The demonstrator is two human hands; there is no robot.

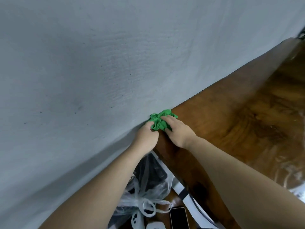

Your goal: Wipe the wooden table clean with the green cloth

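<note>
A crumpled green cloth point(160, 119) lies on the far left corner of the glossy wooden table point(239, 116), right against the wall. My left hand point(146, 138) pinches the cloth's near edge at the table corner. My right hand point(179, 131) lies flat on the cloth, fingers spread over it and pressing it onto the wood. Part of the cloth is hidden under both hands.
A grey wall point(82, 71) runs along the table's far edge. Below the table's left edge sit a tied clear plastic bag point(148, 187), a phone point(179, 218) and white devices point(137, 220). A dark object point(302, 33) shows at the table's far right.
</note>
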